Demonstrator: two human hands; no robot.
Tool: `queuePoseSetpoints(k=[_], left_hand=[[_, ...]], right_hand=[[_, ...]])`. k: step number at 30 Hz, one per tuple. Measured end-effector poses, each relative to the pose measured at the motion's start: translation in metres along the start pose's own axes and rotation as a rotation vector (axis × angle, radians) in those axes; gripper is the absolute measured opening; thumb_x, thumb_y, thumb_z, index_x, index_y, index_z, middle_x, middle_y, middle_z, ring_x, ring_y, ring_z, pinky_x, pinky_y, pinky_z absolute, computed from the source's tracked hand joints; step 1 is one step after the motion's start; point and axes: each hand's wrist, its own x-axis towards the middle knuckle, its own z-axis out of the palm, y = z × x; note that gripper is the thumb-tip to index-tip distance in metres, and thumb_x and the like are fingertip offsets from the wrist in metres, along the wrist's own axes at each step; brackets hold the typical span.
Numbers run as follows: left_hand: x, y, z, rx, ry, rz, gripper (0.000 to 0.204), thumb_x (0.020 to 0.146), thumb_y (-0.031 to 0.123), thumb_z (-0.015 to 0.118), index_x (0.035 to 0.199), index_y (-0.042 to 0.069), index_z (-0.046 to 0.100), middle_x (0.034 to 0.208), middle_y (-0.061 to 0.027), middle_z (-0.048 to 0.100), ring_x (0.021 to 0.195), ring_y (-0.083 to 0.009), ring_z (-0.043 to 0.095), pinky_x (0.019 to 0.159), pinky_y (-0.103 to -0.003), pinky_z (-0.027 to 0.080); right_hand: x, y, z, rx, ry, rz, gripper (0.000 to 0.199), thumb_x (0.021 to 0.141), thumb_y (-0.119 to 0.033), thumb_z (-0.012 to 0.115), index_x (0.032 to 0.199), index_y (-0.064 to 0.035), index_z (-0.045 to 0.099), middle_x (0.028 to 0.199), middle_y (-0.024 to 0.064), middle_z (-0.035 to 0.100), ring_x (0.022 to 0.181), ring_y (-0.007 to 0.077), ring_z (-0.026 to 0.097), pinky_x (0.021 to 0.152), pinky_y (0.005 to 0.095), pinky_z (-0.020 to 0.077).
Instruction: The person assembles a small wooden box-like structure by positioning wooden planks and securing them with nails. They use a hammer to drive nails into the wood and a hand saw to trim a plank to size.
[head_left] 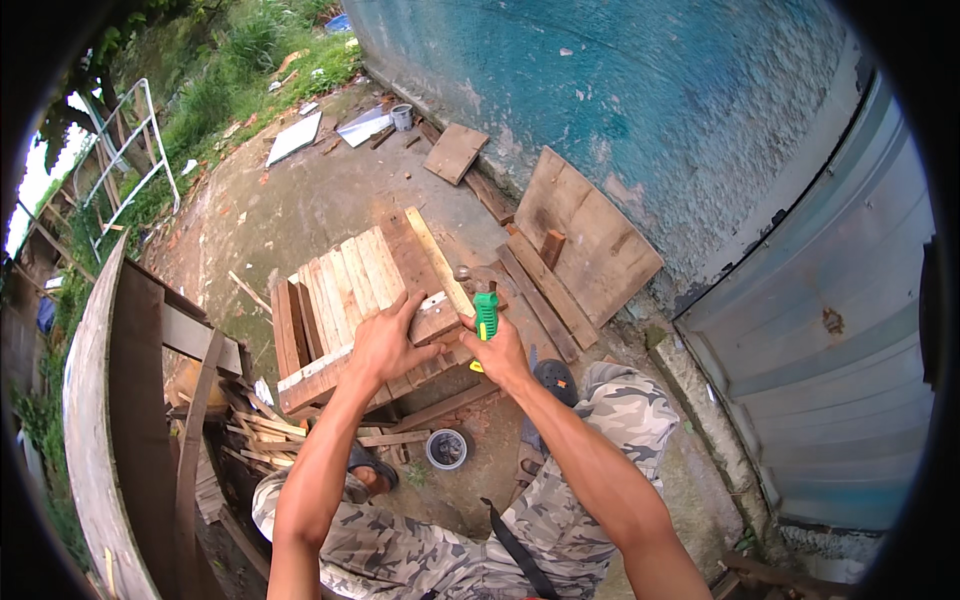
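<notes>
Head view shows the left hand [385, 345] spread flat on the slatted wooden crate [365, 305] at center, right hand [497, 352] at 3 o'clock wrapped around a green-handled hammer [486, 312], probably; I'd brace the crate firmly and strike squarely.

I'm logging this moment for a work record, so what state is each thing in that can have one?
Left hand: open, pressed flat on the slats.
Right hand: closed around the green-handled tool.
Green-handled tool: held upright; its working end is hidden.
Slatted wooden crate: tilted, propped on the ground.
Small round can: upright, open-topped, on the ground.
Plywood sheet: leaning against the blue wall.
</notes>
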Motion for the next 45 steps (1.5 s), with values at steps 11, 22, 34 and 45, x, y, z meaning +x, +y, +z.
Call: queuePoseSetpoints(k=[11,22,34,45], left_hand=[[0.006,-0.008,0.003,-0.011,0.028,0.014,0.094,0.067,0.046,0.085,0.146,0.009,0.05,0.144,-0.0281,0.053,0.111,-0.0441,0.066,0.098,-0.047,0.053],[0.007,-0.007,0.001,-0.002,0.014,-0.005,0.095,0.067,0.045,0.084,0.148,0.008,0.049,0.145,-0.0288,0.051,0.113,-0.044,0.066,0.1,-0.047,0.053],[0.003,-0.004,0.0,-0.037,0.023,-0.015,0.096,0.066,0.046,0.086,0.146,0.006,0.051,0.145,-0.027,0.053,0.117,-0.0429,0.064,0.1,-0.047,0.052],[0.062,-0.023,-0.004,-0.312,0.056,-0.416,0.083,0.093,0.064,0.051,0.152,0.006,0.042,0.134,-0.03,0.061,0.124,-0.042,0.061,0.106,-0.047,0.046]], right_hand=[[0.004,-0.005,0.003,-0.04,0.03,0.005,0.037,0.088,-0.005,0.072,0.122,0.0036,0.062,0.121,0.0149,0.072,0.105,0.0182,0.068,0.093,0.0314,0.051],[0.012,0.007,-0.002,0.117,0.058,0.01,0.019,0.086,0.001,0.068,0.105,0.0004,0.064,0.106,0.0076,0.074,0.083,0.0094,0.066,0.073,0.0257,0.0525],[0.001,0.004,-0.001,-0.073,0.037,-0.044,0.027,0.087,-0.004,0.069,0.113,0.0017,0.068,0.11,0.0093,0.076,0.092,0.0111,0.068,0.081,0.0278,0.0529],[0.001,-0.006,-0.001,-0.061,0.055,-0.011,0.037,0.086,-0.017,0.076,0.115,0.0027,0.064,0.11,0.0127,0.077,0.101,0.0228,0.073,0.088,0.035,0.0546]])
